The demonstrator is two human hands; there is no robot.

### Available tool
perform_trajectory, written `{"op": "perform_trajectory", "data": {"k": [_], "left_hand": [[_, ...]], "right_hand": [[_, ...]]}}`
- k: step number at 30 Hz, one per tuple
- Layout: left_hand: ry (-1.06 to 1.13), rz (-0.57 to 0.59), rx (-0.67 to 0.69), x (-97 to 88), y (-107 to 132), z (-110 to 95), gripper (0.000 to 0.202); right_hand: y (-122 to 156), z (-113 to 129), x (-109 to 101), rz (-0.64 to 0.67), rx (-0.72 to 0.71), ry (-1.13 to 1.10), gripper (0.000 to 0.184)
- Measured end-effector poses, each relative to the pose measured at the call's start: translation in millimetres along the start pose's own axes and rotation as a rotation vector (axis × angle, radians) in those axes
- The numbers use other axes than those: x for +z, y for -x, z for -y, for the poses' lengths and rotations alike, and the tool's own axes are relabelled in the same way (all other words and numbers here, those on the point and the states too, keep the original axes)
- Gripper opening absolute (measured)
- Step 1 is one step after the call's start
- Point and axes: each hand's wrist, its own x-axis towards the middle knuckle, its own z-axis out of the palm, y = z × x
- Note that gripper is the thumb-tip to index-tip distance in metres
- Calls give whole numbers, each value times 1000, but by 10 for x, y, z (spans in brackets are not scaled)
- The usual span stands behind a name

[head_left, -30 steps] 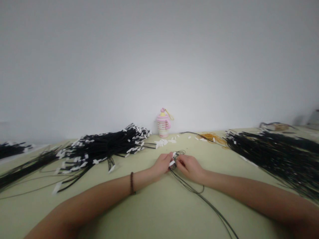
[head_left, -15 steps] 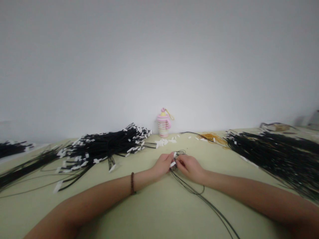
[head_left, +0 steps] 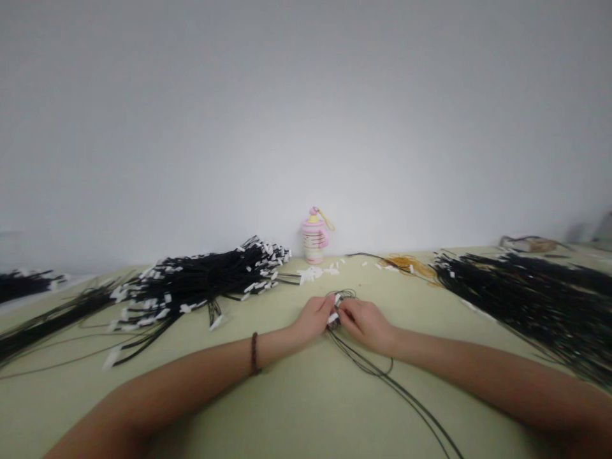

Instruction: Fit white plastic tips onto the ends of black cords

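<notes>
My left hand and my right hand meet over the middle of the table. Between them is a bunch of thin dark wires with small white connectors at its end. The fingers of my left hand are closed on the connector end. My right hand pinches the wires right beside it, fingertips pressed together. Thin loops of wire show just beyond the fingers, and the rest trails toward the front edge at the right. Exactly which strand each fingertip grips is too small to make out.
Left lies a large pile of black cables with white ends. Loose white connectors are scattered before a pink cup-shaped item by the wall. Yellow-orange strands and more black wires lie at the right.
Both hands stay in nearly the same place. The white connector and the wire loops between the fingers have shifted very slightly.
</notes>
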Motion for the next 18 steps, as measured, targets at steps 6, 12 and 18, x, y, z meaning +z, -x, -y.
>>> {"op": "perform_trajectory", "data": {"k": [6, 12, 18], "left_hand": [[18, 25, 10, -7, 7, -15, 45], [82, 23, -9, 2, 2, -18, 43], [142, -2, -44, 22, -2, -10, 41]], "right_hand": [[3, -10, 2, -4, -10, -4, 16], [-7, -21, 15, -18, 0, -12, 15], [-24, -19, 16, -21, 8, -23, 15]]}}
